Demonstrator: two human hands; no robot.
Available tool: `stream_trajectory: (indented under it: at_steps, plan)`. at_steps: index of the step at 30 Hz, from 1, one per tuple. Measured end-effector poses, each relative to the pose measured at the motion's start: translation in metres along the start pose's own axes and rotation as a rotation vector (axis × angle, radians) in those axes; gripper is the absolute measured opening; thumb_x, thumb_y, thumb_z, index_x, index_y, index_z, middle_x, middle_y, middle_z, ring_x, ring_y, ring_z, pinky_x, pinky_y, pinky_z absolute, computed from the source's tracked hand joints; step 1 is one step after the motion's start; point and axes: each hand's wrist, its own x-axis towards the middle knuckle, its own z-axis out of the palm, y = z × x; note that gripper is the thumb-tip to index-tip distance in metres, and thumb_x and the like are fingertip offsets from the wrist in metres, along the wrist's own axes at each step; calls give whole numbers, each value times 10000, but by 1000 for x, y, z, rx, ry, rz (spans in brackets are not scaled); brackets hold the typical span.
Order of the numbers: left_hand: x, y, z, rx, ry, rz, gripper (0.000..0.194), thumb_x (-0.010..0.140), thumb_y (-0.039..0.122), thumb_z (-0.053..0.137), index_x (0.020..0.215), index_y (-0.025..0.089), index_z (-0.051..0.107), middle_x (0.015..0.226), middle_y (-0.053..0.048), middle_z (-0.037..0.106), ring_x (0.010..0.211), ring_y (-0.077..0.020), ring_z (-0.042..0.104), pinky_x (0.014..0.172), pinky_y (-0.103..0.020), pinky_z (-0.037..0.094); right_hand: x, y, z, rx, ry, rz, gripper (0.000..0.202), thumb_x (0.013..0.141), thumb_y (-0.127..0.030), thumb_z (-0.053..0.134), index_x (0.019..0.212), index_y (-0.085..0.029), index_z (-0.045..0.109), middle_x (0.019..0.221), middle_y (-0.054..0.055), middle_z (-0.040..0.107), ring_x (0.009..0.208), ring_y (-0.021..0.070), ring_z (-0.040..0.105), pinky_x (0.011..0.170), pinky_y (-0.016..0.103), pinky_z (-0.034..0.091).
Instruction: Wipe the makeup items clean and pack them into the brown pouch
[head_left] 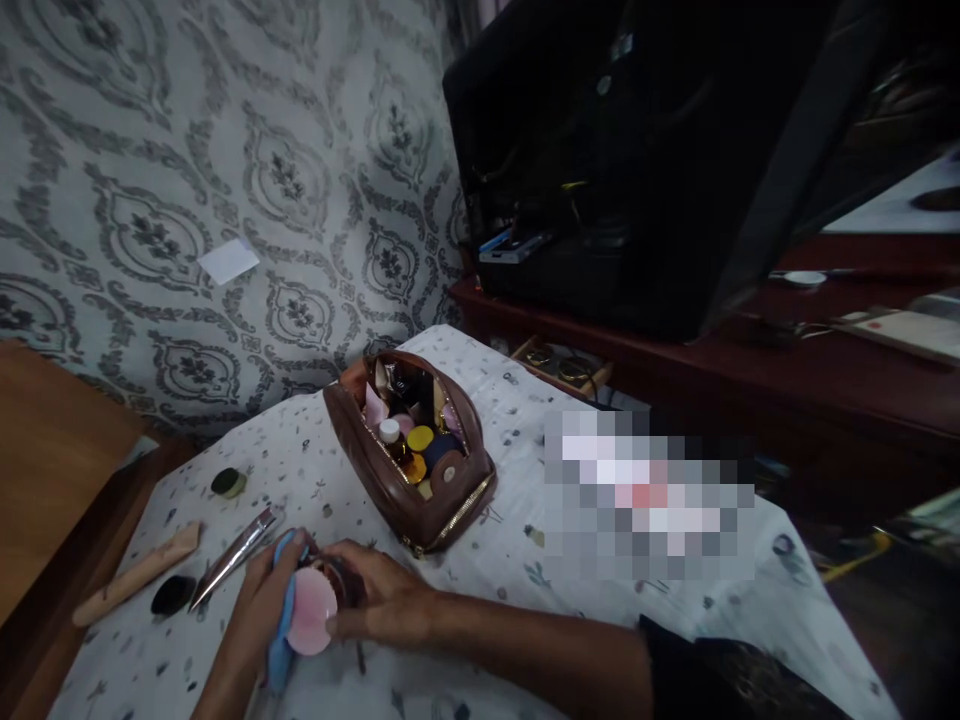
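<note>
Low in the head view, my left hand is closed on a blue cloth, which lies against a jar with a round pink lid. My right hand grips the jar from the other side, its fingers around the dark body, which is partly hidden. Just beyond my hands a brown toiletry bag stands unzipped. Inside it are a small bottle with a white cap, yellow-lidded containers and other small items.
Left of my hands lie a shiny tube, a beige tube and two dark-lidded jars. A patterned cloth covers the table. A blurred-out patch covers something at right. Behind stands a large black television.
</note>
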Motion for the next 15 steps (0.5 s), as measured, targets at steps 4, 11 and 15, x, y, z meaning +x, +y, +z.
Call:
stream_trajectory:
  at_steps: [4, 11, 15]
  plan:
    - [-5, 11, 1, -404, -18, -218, 516, 527, 609, 782, 802, 193, 650, 659, -1, 672, 581, -205, 639, 516, -292, 519, 2, -3, 4, 314, -13, 49, 890, 480, -421, 915, 1282, -243, 571, 1020, 8, 612, 882, 176, 617, 802, 339, 523]
    - [-16, 6, 16, -572, 12, -160, 648, 569, 718, 723, 927, 178, 691, 805, -66, 736, 841, -291, 700, 671, -351, 587, -3, -22, 10, 629, 57, 69, 936, 500, -430, 934, 1313, -242, 510, 925, -10, 629, 845, 175, 664, 874, 405, 540]
    - [-12, -3, 18, -396, 107, -87, 656, 640, 774, 622, 905, 179, 702, 818, -72, 739, 833, -289, 696, 667, -357, 591, -6, -23, 14, 639, 36, 81, 959, 498, -481, 921, 1329, -253, 502, 1010, 0, 641, 842, 165, 672, 888, 389, 535]
